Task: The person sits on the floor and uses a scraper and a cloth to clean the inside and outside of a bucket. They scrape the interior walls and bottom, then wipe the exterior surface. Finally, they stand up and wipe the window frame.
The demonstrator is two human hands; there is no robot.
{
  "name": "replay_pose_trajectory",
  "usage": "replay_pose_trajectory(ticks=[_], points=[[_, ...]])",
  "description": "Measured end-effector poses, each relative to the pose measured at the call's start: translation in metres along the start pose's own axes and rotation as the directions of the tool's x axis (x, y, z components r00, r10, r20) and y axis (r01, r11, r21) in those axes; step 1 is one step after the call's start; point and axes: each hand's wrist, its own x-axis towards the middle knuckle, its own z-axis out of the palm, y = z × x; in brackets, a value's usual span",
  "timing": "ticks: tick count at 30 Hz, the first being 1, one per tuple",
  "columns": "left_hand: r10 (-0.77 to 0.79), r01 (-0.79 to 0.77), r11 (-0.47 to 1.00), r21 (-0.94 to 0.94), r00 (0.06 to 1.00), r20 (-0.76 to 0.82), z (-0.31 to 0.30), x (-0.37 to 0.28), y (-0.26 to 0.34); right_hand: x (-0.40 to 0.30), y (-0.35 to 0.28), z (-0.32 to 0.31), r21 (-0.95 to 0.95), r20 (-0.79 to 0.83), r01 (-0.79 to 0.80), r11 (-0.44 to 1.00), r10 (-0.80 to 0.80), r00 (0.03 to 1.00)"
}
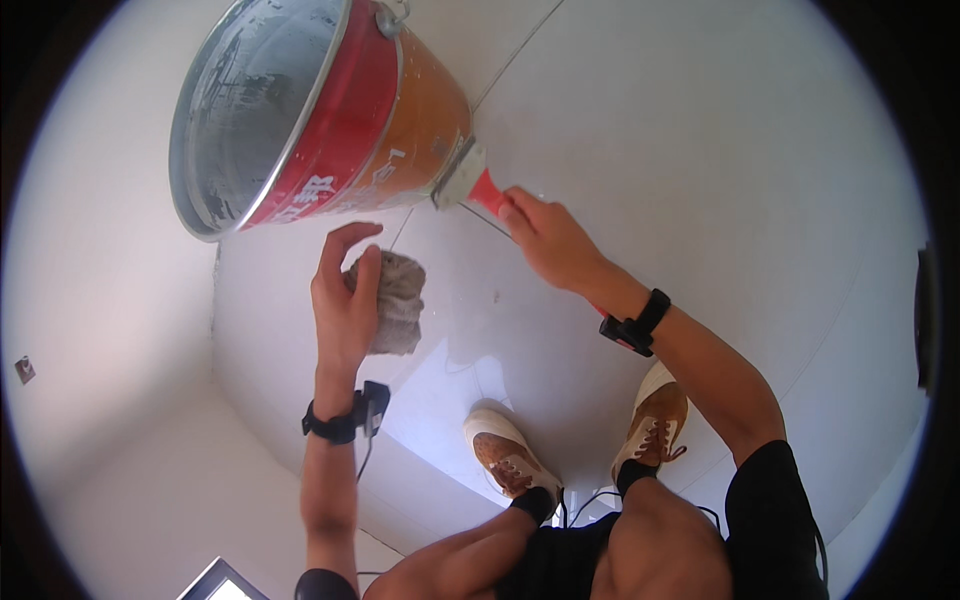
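Observation:
A metal bucket (360, 112) with red and orange bands and some white writing leans over at the upper left, its mouth facing left and its grey inside smeared. My right hand (551, 236) is closed on the red handle of a scraper (463, 176), whose wide blade is against or just beside the bucket's lower edge. Below the bucket my left hand (346, 292) has its thumb and fingers curved apart. A crumpled grey-brown cloth (401, 300) lies just behind that hand's thumb; whether the hand touches it I cannot tell.
Pale floor tiles (675, 172) with dark joints lie under everything. A white wall (112, 300) with a small socket box (25, 370) rises at the left. My two brown shoes (510, 457) stand on the floor below, with thin black cables near them. A dark object (924, 319) is at the right rim.

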Motion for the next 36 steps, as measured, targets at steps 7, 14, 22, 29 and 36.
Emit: replay_pose_trajectory(ticks=[7, 14, 22, 29, 36], points=[[-0.083, 0.068, 0.893, 0.445, 0.996, 0.016, -0.024, 0.005, 0.018, 0.074, -0.018, -0.062, -0.160, -0.092, 0.279, 0.947, -0.296, 0.951], [-0.008, 0.020, 0.885, 0.465, 1.000, -0.027, -0.031, 0.007, 0.043, 0.100, 0.008, -0.059, -0.340, -0.122, 0.199, 0.919, -0.253, 0.960], [0.324, -0.264, 0.851, 0.454, 0.944, -0.059, -0.022, 0.004, 0.085, 0.068, 0.004, -0.069, -0.323, -0.099, 0.290, 0.901, -0.337, 0.936], [0.306, -0.225, 0.813, 0.537, 0.950, -0.066, -0.019, 0.018, 0.093, 0.062, -0.022, -0.044, -0.210, -0.153, 0.373, 0.904, -0.407, 0.900], [0.264, -0.160, 0.837, 0.524, 0.956, -0.131, -0.008, 0.019, 0.088, 0.058, -0.028, -0.037, -0.140, -0.192, 0.395, 0.908, -0.416, 0.889]])
